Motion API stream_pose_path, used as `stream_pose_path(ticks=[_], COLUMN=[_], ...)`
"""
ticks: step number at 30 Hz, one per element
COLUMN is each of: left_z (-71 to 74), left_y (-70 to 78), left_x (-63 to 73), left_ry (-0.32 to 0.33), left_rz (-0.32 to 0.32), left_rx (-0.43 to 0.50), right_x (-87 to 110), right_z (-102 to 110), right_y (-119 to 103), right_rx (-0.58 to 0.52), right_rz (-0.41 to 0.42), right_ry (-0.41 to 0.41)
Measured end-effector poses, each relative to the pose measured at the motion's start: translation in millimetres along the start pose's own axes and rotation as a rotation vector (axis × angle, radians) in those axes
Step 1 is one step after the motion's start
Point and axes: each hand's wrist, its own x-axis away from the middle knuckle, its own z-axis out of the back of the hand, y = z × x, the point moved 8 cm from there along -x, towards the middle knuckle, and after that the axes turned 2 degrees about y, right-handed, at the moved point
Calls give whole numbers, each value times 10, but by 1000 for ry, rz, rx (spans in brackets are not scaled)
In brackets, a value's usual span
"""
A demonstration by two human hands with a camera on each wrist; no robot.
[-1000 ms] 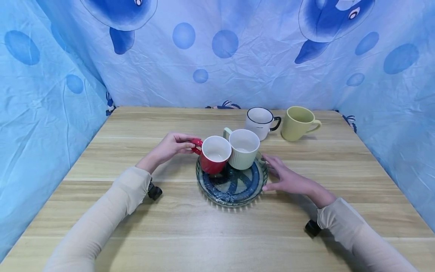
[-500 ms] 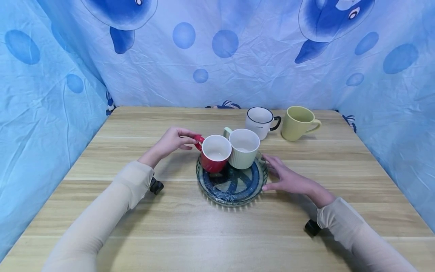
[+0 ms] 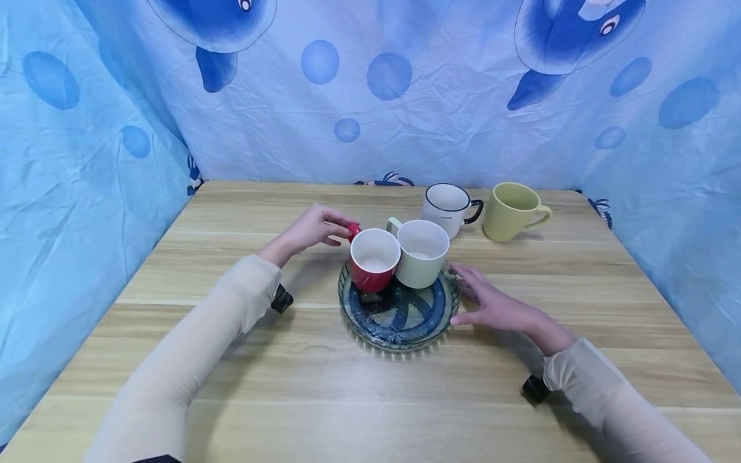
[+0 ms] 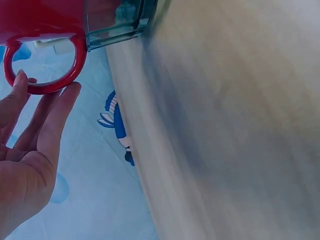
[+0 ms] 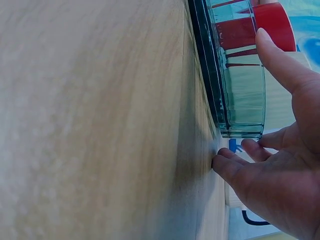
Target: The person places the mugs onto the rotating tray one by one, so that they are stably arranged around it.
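My left hand (image 3: 315, 230) pinches the handle of a red mug (image 3: 370, 278) with a white inside, between thumb and fingers. The left wrist view shows this red handle (image 4: 46, 89) closely, with the fingertips at its outer curve. The mug stands upright on a round, clear glass plate (image 3: 399, 344) with a raised rim, its handle pointing back and left. Right beside it on the plate stands a pale green ribbed mug (image 3: 418, 269). My right hand (image 3: 492, 307) rests at the plate's right rim, thumb and fingers spread along the glass wall (image 5: 245, 95).
Behind the plate stand a white mug (image 3: 444, 215) with a dark rim and black handle, and a yellow-green mug (image 3: 506, 218). The wooden table (image 3: 359, 411) ends at a blue printed curtain (image 3: 260, 128) at the back and sides.
The left hand has moved back and to the right, turning the red mug so its handle swings from left toward the back. The right hand stays at the plate; the head view has shifted slightly.
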Motion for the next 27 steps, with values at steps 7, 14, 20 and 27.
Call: stream_pose_path(ticks=[7, 14, 20, 27], left_z=[-35, -39, -57, -107], left_y=[77, 84, 60, 75], left_x=[-103, -151, -207, -267], left_ry=[-42, -59, -46, -55], left_rz=[-14, -12, -5, 0], left_rx=[-34, -28, 8, 8], right_x=[0, 1, 6, 3], right_z=[5, 7, 5, -1], right_y=[0, 3, 10, 9], right_rx=[-15, -24, -28, -14], right_rz=[0, -7, -4, 5], right_ry=[-8, -13, -11, -8])
